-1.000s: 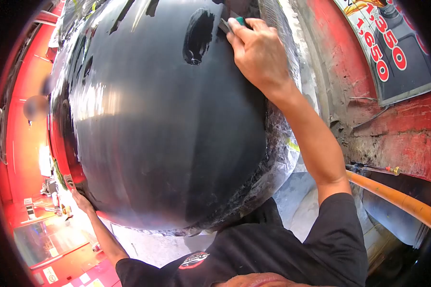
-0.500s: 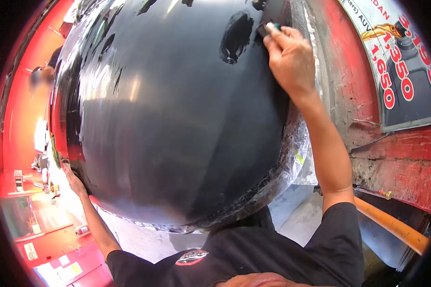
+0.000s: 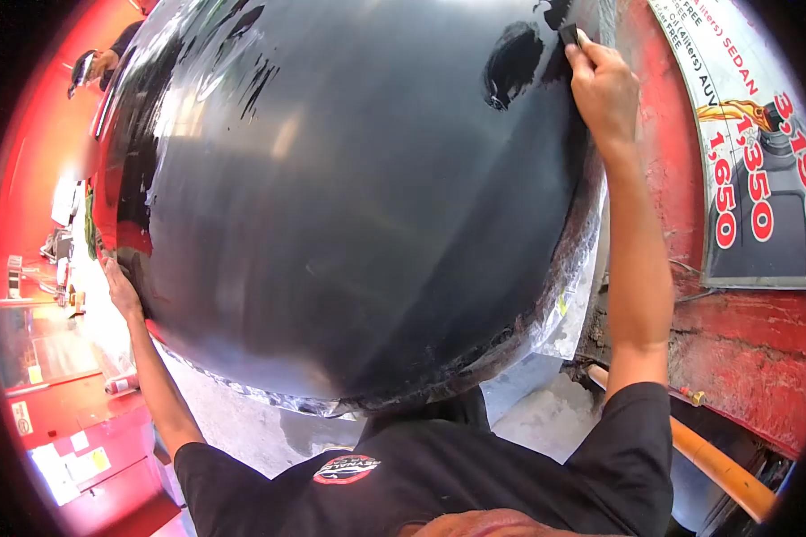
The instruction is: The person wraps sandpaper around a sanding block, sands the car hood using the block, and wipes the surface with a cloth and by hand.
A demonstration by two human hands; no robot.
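Note:
A large, glossy black curved car panel (image 3: 349, 215) fills the middle of the head view, with clear plastic film (image 3: 546, 327) along its lower and right edges. At the upper right, my right hand (image 3: 607, 94) pinches a small black block (image 3: 569, 34) against the panel near its right edge. Darker, wet-looking patches (image 3: 514, 67) show beside the block. My left hand (image 3: 122, 288) lies at the panel's left edge, fingers stretched out, with no held object visible.
On the right stands a red wall (image 3: 752, 358) with a price sign (image 3: 734, 179), and a yellow-orange pole (image 3: 721, 461) lies below it. Another person (image 3: 98, 67) is at the far upper left. Tools and shelves (image 3: 58, 255) line the left side.
The view has shifted, so the panel and sign sit differently in it. My right hand still holds the block near the dark patches, now close to the panel's right edge. My left hand stays at the left edge.

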